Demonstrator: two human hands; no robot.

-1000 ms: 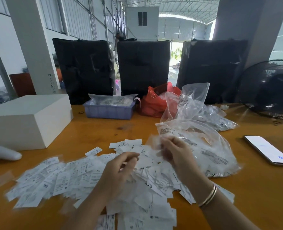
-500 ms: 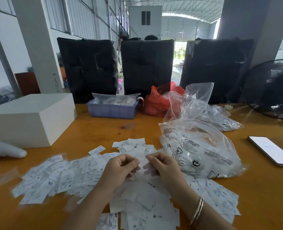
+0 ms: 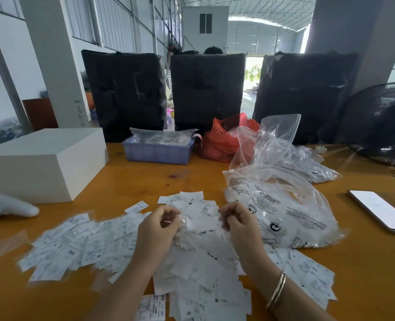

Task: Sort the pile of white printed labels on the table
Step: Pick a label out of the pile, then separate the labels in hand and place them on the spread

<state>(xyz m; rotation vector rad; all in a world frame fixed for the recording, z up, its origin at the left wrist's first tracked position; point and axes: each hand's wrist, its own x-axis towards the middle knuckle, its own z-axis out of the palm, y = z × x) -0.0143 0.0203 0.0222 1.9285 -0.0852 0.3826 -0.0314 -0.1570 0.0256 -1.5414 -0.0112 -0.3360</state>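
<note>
Hands: left hand and right hand drawn apart since a moment ago, fingers curled over labels; pinch unclear; sorting barely begun.

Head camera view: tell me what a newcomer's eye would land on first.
First the pile of white printed labels spread across the near side of the orange table, with the left hand and right hand raised over its middle, fingers curled. Next the clear plastic bags heaped to the right, and the three black wrapped bundles standing behind the table.

white box, blue tray, red bag; phone
</note>
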